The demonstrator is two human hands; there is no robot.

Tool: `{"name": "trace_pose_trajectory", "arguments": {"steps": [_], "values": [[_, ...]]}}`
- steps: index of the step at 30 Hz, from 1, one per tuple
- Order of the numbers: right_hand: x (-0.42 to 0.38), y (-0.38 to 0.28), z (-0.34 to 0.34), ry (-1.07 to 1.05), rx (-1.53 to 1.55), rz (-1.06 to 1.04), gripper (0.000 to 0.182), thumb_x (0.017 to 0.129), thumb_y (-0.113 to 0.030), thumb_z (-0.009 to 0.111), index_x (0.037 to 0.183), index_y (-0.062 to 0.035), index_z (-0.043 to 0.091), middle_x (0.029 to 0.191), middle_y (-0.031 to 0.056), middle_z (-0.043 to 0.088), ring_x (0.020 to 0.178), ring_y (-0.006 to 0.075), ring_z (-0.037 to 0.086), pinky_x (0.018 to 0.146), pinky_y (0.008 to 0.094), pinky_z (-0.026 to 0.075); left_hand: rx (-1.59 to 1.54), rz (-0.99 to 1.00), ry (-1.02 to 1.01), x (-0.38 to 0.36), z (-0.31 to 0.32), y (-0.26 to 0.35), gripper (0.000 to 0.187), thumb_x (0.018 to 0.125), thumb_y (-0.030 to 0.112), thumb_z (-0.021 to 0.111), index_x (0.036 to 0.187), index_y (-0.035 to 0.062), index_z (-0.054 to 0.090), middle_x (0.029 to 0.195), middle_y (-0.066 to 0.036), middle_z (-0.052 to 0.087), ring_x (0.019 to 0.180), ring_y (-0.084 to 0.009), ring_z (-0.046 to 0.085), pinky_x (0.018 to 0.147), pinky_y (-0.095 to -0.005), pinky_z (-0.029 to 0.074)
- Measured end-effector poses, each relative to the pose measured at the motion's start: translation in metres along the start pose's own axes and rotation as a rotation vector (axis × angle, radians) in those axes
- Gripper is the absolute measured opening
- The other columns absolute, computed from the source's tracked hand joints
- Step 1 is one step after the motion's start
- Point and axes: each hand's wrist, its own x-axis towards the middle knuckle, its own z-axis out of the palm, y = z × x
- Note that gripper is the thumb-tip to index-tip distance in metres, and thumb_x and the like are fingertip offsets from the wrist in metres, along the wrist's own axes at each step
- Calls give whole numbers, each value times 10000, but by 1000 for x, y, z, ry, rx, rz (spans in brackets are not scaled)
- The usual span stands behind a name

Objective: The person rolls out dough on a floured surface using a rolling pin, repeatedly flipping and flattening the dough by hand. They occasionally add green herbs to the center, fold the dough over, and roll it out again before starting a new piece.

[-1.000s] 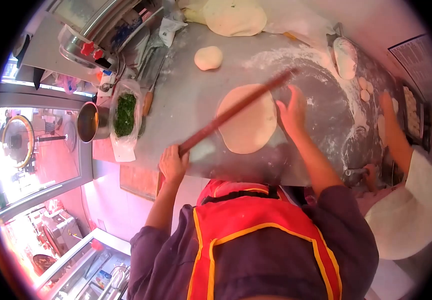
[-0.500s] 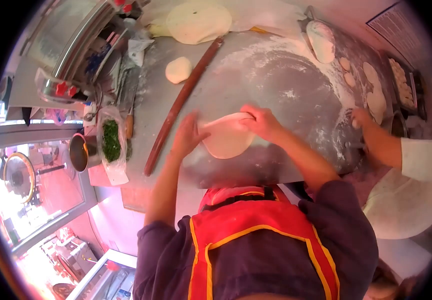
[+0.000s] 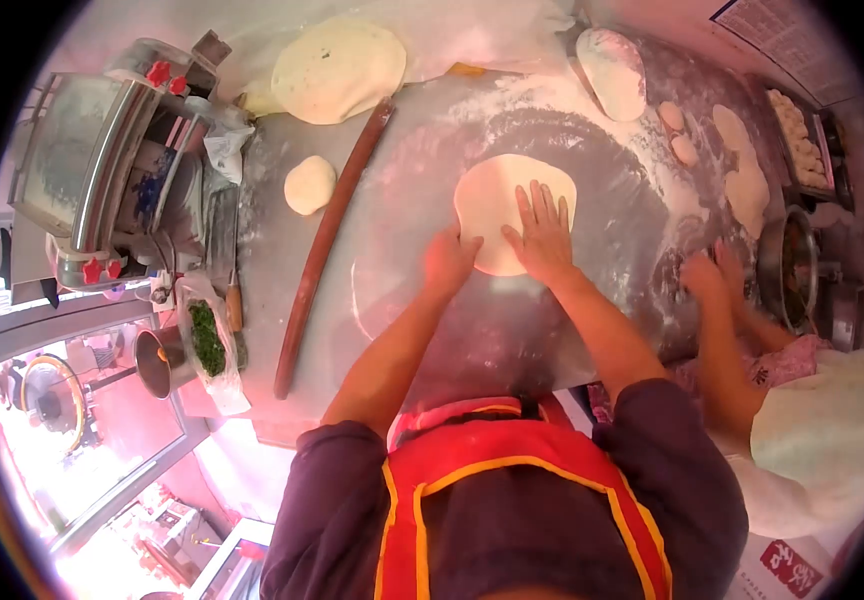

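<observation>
A round, flat sheet of dough (image 3: 487,200) lies on the grey worktop. My right hand (image 3: 544,235) rests on its right part, palm down with the fingers spread. At the lower left edge of the sheet is my left hand (image 3: 451,262), its fingers curled closed at the rim and the thumb over the dough; part of its grip is hidden. To the left a long wooden rolling pin (image 3: 327,250) lies slanted, apart from both hands. Beyond the pin sits a thick ball of dough (image 3: 310,186).
A large flat dough round (image 3: 342,70) lies at the back left. Chopped greens (image 3: 208,340) fill a bag near a metal pot (image 3: 155,362). A co-worker's hands (image 3: 712,272) are at the right, beside a metal bowl (image 3: 788,265). Flour (image 3: 642,150) covers the back right.
The dough sheet went from being held up between both hands to lying flat, farther right and away from me. My right hand opened onto it. The co-worker's second hand came into view.
</observation>
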Motion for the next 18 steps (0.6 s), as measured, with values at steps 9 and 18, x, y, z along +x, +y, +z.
{"name": "trace_pose_trajectory", "arguments": {"steps": [9,18], "values": [[-77,-128,-6,-121,252,-225,757,902,-359,603,1521,-61,284,1551,232,281,1438,422,255,1149,622,167,51,-200,99,-139,-104,-75,277,874,181,672,1070,-15,670,884,-152,692,760,-266,675,654,-374,545],[-76,-139,-10,-183,421,-175,703,896,-184,601,1504,-23,287,1523,231,329,1418,412,293,1165,552,209,742,14,539,-183,-194,-142,325,874,210,667,1096,10,538,1013,-176,585,1012,-371,545,825,-467,467]]}}
